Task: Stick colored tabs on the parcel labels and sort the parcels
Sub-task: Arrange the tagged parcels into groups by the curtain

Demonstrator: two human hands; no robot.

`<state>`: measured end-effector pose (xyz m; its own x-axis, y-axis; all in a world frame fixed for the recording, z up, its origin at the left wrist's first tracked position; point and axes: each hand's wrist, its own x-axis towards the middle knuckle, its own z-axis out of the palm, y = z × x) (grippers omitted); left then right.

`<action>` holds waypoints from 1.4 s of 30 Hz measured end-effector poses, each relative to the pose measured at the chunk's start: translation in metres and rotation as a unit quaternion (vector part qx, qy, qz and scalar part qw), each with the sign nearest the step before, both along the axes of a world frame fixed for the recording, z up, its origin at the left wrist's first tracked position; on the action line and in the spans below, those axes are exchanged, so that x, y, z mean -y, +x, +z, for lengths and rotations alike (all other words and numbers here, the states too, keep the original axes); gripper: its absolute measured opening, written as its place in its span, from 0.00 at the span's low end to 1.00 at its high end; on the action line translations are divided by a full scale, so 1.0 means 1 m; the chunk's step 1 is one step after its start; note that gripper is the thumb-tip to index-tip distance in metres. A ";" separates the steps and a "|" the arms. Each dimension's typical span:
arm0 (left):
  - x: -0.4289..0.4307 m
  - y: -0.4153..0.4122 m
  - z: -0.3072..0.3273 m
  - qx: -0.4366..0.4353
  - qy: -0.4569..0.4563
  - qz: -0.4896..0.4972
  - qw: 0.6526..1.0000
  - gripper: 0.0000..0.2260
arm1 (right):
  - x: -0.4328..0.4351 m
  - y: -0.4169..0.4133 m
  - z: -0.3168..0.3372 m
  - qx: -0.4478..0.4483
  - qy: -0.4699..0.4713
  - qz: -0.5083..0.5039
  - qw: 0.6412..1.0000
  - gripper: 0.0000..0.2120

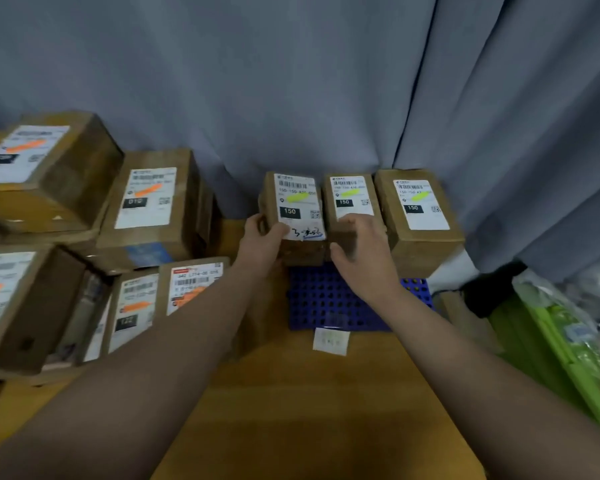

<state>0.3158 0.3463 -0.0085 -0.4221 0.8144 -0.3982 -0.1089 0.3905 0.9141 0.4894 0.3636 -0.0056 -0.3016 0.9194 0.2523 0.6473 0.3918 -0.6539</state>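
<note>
Head view: a parcel [297,202] with a yellow tab [297,197] on its label stands at the back of the wooden table [309,410], leftmost in a row of three. The left hand [262,242] grips its left side, thumb on the label; the right hand [364,258] curls round its right edge, hiding the lower part of the middle parcel [352,199]. The right parcel [420,206] stands just beside that one. A blue grid mat [323,299] and paper slip [330,341] lie nearer, orange-tabbed parcels [149,199] are stacked left, green bags [561,341] right, and a grey curtain [291,81] hangs behind.

"150" on 3 parcel lbls [297,202] (rest blurry).
</note>
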 end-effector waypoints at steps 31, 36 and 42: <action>-0.064 0.024 -0.023 -0.595 -0.011 -0.199 0.779 0.22 | -0.090 0.015 -0.022 0.343 -0.079 -0.011 0.936 0.30; -0.050 0.019 0.001 -0.610 0.012 -0.197 0.768 0.25 | -0.079 0.009 -0.005 0.255 -0.022 -0.010 0.967 0.26; -0.001 -0.011 0.053 -0.605 0.093 -0.161 0.774 0.22 | -0.048 -0.029 0.031 0.052 0.038 0.028 0.998 0.19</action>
<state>0.3044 0.3476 0.0441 -0.1573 0.9510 0.2662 0.9467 0.0686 0.3146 0.4605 0.4115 0.0258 -0.3800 0.8797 0.2861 0.6861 0.4754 -0.5506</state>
